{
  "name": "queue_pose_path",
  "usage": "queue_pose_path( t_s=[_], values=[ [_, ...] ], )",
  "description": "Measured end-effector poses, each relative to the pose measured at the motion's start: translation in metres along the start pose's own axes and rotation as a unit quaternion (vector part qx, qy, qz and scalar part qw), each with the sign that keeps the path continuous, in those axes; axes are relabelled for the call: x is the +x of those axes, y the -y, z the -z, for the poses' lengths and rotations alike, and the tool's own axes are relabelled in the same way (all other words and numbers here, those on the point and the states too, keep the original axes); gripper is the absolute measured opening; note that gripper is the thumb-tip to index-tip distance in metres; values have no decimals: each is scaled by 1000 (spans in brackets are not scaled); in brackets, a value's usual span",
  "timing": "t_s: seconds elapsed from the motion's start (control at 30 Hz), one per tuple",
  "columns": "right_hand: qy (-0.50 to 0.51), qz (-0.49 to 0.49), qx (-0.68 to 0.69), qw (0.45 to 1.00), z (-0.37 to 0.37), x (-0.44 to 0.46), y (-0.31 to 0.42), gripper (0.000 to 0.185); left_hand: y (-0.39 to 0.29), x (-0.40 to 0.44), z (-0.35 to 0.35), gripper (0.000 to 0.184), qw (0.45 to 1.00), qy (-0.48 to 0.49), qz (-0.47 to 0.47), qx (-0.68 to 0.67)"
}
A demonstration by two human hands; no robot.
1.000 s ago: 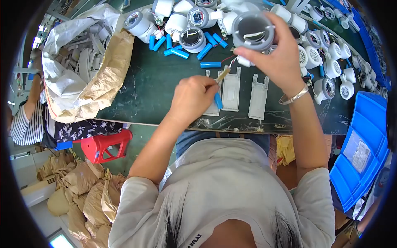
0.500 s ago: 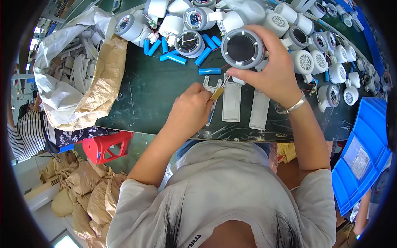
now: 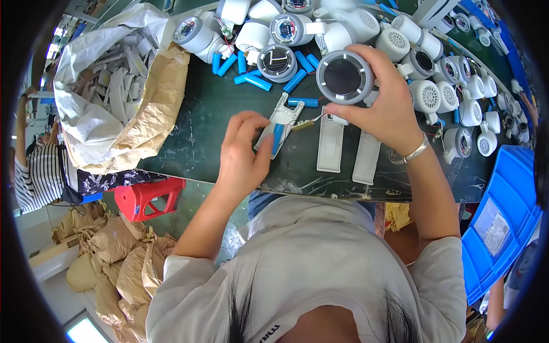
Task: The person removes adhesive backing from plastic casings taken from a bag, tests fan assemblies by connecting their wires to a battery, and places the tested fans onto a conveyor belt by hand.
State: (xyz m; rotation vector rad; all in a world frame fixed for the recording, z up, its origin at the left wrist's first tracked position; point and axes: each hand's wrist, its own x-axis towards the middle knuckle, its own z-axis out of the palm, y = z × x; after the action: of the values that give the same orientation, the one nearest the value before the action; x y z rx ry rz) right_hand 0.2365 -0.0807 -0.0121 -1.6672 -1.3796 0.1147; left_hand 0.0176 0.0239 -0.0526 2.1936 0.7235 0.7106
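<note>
My right hand (image 3: 384, 100) is closed round a round grey-and-white device (image 3: 344, 77) with a dark disc in its face. Wires run from it to a small tan circuit board (image 3: 302, 125), which hangs over a white plastic cover (image 3: 283, 116). A blue battery cell (image 3: 278, 137) lies at that cover, close to the fingers of my left hand (image 3: 243, 151). The left hand's fingers are apart and hold nothing. Two more white covers, one in the middle (image 3: 330, 146) and one at the right (image 3: 366, 157), lie side by side on the table.
A large sack (image 3: 171, 74) of white plastic pieces stands at the left. Many white devices (image 3: 426, 96) and blue cells (image 3: 294, 81) cover the table's (image 3: 200, 126) back and right. A blue bin (image 3: 503, 223) stands at the right, a red stool (image 3: 150, 199) at lower left. A person (image 3: 40, 171) is at far left.
My left hand has let go of the circuit board, opened and moved left. The device in my right hand has turned its dark disc towards the camera and come lower.
</note>
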Motion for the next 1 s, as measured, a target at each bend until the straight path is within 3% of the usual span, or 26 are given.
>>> queue_pose_path(
  t_s=[0.03,0.17,0.43,0.47,0.53,0.6,0.63,0.67,0.7,0.73,0.83,0.87,0.93,1.0],
  values=[
    [6,4,3,1000,-1,2,-1,69,-3,-1,3,35,988,1,-82,128],
    [5,-5,-6,1000,-9,6,-1,68,0,-10,-8,44,983,71,-35,166],
    [86,-3,35,996,22,33,30,77,-17,-16,15,44,996,18,-44,82],
    [91,18,50,994,27,48,30,77,-26,-1,24,43,991,-17,-89,97],
    [15,40,85,995,29,97,23,71,-39,41,45,43,973,-85,-169,131],
    [11,66,152,986,21,169,-5,62,-46,114,63,34,936,-161,-197,244],
    [23,55,80,995,16,208,-23,61,-50,155,69,32,941,-148,-122,280],
    [34,20,63,997,14,235,-22,62,-32,206,73,25,933,-150,-164,282],
    [28,76,32,996,-3,277,-59,59,-11,256,74,24,926,-106,-113,343],
    [140,-21,51,989,-16,311,-86,61,2,298,71,24,928,-41,-10,371],
    [142,-58,-220,963,-61,368,-141,87,74,381,56,28,885,63,14,461],
    [207,-92,-250,941,-70,380,-146,93,93,400,55,30,884,82,13,460],
    [213,-57,-296,930,-93,393,-179,86,123,427,50,34,870,74,51,485],
    [173,34,-321,931,-73,400,-204,75,178,453,52,35,870,90,0,484]
  ],
)
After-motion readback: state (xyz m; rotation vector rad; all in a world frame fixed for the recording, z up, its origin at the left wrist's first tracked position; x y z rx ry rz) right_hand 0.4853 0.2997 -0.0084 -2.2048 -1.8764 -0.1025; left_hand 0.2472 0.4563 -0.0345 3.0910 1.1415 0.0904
